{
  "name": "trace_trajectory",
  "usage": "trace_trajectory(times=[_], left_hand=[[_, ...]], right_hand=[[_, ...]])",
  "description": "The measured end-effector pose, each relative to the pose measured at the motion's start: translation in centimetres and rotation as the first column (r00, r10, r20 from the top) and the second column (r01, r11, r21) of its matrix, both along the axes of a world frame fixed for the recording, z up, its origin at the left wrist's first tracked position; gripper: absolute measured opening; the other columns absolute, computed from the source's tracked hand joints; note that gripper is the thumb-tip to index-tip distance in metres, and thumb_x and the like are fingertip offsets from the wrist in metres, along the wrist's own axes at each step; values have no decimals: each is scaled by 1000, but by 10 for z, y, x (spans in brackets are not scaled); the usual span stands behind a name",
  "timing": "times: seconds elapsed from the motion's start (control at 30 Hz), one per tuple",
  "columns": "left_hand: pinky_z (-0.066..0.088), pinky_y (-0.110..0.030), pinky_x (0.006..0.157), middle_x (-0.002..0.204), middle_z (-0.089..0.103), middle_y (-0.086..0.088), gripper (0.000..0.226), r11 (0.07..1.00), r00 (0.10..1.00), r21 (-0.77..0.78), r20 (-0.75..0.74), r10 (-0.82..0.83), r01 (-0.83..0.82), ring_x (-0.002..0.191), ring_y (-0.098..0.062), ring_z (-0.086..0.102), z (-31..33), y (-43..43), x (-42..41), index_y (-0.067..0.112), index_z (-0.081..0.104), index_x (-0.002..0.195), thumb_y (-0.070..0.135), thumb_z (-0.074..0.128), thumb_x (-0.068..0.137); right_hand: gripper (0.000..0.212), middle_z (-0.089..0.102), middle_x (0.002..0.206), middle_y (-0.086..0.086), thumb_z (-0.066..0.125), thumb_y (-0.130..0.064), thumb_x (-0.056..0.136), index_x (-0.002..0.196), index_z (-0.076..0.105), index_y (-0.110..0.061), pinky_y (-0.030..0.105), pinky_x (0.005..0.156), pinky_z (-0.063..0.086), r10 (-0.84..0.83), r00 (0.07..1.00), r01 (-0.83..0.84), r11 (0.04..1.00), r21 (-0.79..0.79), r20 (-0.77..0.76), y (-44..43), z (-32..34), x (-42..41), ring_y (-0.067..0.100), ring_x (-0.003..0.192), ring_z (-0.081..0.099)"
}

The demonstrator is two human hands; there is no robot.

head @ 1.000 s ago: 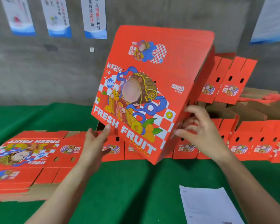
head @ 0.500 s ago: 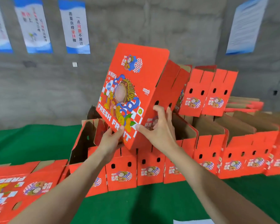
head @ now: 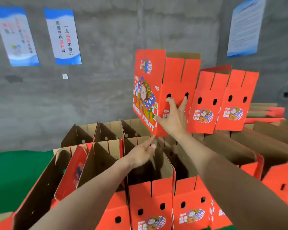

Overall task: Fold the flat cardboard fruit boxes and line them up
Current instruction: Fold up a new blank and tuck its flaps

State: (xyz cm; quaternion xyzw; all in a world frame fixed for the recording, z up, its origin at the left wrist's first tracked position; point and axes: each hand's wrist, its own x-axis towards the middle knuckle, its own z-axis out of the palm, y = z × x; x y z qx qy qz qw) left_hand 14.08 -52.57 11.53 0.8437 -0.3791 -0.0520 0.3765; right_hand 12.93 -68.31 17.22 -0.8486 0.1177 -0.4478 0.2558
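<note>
A folded red fruit box [head: 150,83] with "FRESH FRUIT" print stands upright on top of the back rows, beside two other red boxes [head: 223,100] on the upper layer. My right hand [head: 175,117] lies flat against its narrow side, fingers straight, fingertips near the two oval holes. My left hand [head: 143,153] reaches just under the box's lower corner with fingers extended; one fingertip touches or nearly touches that corner. It holds nothing.
Rows of folded open-topped boxes [head: 150,196] fill the foreground and middle, brown insides showing. Green table cover [head: 12,171] shows at left. More flat cardboard [head: 264,112] lies at far right. A grey wall with posters [head: 63,37] stands behind.
The box has been carried up and away onto the upper layer and turned upright. My left hand has come off its bottom edge; my right hand now presses its side.
</note>
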Motion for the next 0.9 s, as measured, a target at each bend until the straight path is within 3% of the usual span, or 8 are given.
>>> trace_trajectory(times=[0.13, 0.37, 0.47, 0.63, 0.9], left_hand=[[15, -24, 114, 156, 24, 0, 44, 966, 990, 254, 120, -70, 37, 144, -16, 20, -19, -28, 11, 21, 42, 143, 35, 30, 103], [31, -29, 109, 145, 45, -3, 35, 957, 919, 285, 386, -72, -45, 137, -14, 35, -34, -36, 16, 19, 57, 127, 35, 44, 99], [35, -30, 106, 141, 49, -4, 34, 959, 914, 277, 400, -67, -51, 132, -20, 42, -36, -37, 17, 18, 58, 124, 36, 46, 98], [38, -28, 103, 135, 54, -6, 32, 969, 914, 244, 399, -77, -25, 126, -23, 48, -34, -35, 15, 14, 60, 121, 32, 49, 97], [37, -29, 104, 139, 50, -3, 32, 960, 931, 276, 359, -65, -39, 125, -24, 48, -30, -33, 13, 18, 58, 123, 34, 49, 97]], right_hand=[[63, -14, 155, 20, 72, -32, 77, 129, 36, -34, 37, 82, 46, -100, 984, 104, 994, 20, -145, -21, -22, 33, 43, 108, 54], [70, -10, 153, 28, 71, -35, 76, 135, 34, -31, 39, 80, 48, -152, 981, 155, 988, 14, -124, -31, -19, 57, 43, 106, 55], [79, -2, 152, 29, 75, -38, 72, 139, 32, -30, 40, 83, 48, -180, 974, 188, 981, 44, -134, -45, -3, 62, 43, 97, 59], [81, -1, 151, 29, 77, -35, 70, 138, 32, -30, 41, 84, 48, -204, 967, 207, 978, 5, -150, -52, 3, 68, 44, 99, 58], [76, -23, 153, 23, 71, -34, 81, 141, 25, -37, 43, 88, 47, -152, 963, 146, 988, -46, -222, -35, -35, 81, 45, 121, 45]])
